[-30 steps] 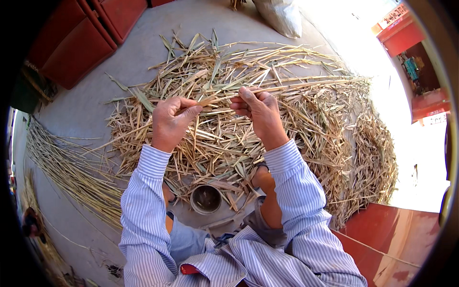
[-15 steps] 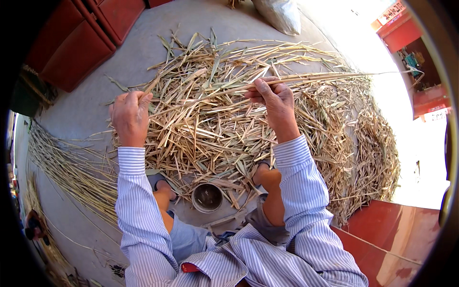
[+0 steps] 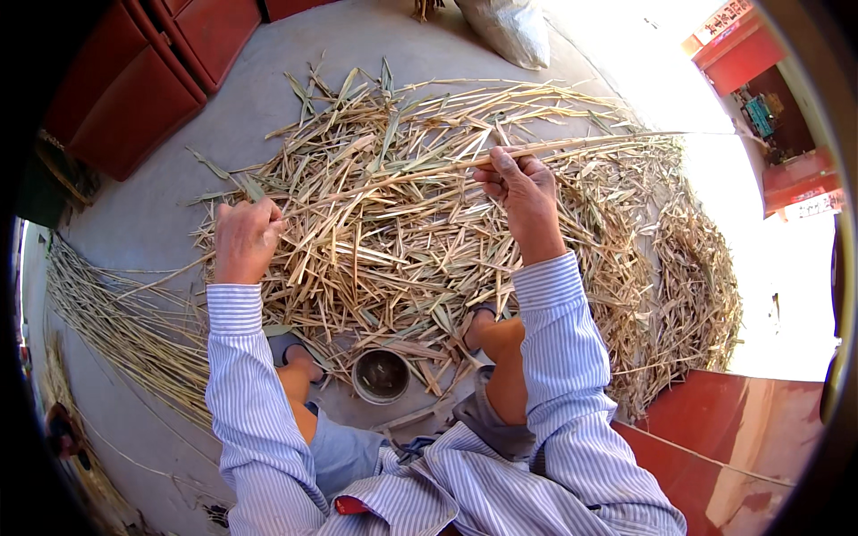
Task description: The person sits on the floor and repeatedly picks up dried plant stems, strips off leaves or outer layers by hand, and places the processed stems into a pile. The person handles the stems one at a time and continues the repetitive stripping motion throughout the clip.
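Note:
A long, thin, pale reed stalk (image 3: pixel 438 171) runs across the space between my hands and on to the far right. My right hand (image 3: pixel 525 198) pinches it between thumb and fingers. My left hand (image 3: pixel 244 239) is closed in a fist around the stalk's left part; its fingertips are turned out of sight. A thin length of stalk comes out beside that fist toward the lower left. Beneath both hands spreads a wide heap of dry husks and leaf strips (image 3: pixel 402 241), tan with some green blades.
A round metal can (image 3: pixel 381 375) stands between my feet. Many thin stalks (image 3: pixel 125 322) lie bundled at the left. Red padded seats (image 3: pixel 125 85) are at the upper left, a pale sack (image 3: pixel 508 34) at the top, and a red panel (image 3: pixel 715 429) at the lower right.
My left hand has moved a little left and down, with its fist turned over more. My right hand has shifted slightly right along the stalk. The whole view has tilted slightly.

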### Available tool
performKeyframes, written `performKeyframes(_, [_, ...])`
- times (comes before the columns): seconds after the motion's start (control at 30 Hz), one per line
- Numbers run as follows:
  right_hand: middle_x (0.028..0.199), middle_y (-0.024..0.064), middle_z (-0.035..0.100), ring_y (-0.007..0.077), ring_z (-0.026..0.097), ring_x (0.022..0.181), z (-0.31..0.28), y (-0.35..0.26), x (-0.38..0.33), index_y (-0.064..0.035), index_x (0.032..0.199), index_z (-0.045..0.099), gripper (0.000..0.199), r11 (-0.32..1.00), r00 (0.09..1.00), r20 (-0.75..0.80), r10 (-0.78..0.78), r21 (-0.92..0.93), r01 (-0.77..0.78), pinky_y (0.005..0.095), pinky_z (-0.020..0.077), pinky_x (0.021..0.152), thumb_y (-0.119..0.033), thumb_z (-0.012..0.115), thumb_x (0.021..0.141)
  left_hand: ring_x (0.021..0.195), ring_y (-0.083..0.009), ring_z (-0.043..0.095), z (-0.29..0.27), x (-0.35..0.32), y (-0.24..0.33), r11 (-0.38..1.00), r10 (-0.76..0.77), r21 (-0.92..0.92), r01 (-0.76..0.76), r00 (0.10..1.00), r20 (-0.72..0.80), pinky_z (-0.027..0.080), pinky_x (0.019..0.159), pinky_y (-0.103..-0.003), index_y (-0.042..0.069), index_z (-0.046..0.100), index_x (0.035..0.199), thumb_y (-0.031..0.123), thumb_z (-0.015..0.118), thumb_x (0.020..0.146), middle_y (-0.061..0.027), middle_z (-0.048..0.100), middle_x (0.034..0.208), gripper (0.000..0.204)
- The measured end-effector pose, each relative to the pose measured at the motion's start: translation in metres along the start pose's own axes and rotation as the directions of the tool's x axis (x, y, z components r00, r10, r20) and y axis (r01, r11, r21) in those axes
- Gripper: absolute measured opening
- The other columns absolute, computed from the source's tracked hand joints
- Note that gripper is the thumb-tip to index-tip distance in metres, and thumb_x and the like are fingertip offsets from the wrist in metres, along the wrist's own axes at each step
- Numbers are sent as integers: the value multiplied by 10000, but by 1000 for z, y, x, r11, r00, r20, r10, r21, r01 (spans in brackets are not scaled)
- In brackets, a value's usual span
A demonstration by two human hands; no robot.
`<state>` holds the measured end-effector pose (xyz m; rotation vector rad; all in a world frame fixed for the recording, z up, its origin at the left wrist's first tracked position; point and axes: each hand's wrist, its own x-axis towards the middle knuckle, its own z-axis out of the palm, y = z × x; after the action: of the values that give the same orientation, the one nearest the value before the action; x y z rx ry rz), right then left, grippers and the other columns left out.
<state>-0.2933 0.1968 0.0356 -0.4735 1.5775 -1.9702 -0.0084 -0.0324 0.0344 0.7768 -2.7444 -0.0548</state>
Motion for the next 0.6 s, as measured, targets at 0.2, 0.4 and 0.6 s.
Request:
performKeyframes(0.2, [890, 111, 685, 174, 695, 783, 63, 20, -27, 16, 1015, 619, 217, 995, 962, 271, 1, 97, -28, 256, 579, 683, -186, 631, 938, 646, -249, 588, 0, 16, 81, 905, 170, -327, -272, 936, -308, 383, 658, -376, 85, 670, 817, 273, 716, 801, -56, 636, 688, 195])
performKeyframes(0.4, [915, 132, 696, 172, 697, 776, 29, 7, -4, 18, 1028, 595, 237, 995, 987, 145, 71, 62, -81, 259, 576, 678, -188, 652, 925, 606, -250, 572, -16, 0, 37, 966, 2, -258, -14, 999, -44, 381, 641, -378, 87, 670, 761, 221, 734, 784, -54, 611, 615, 151])
performKeyframes(0.6, [891, 130, 695, 186, 701, 769, 62, 17, -20, 23, 1026, 597, 249, 987, 966, 227, 123, 69, -142, 274, 585, 669, -209, 627, 943, 655, -239, 598, -9, -5, 44, 924, 75, -353, -148, 974, -212, 388, 685, -375, 72, 681, 856, 248, 749, 769, -54, 657, 712, 207])
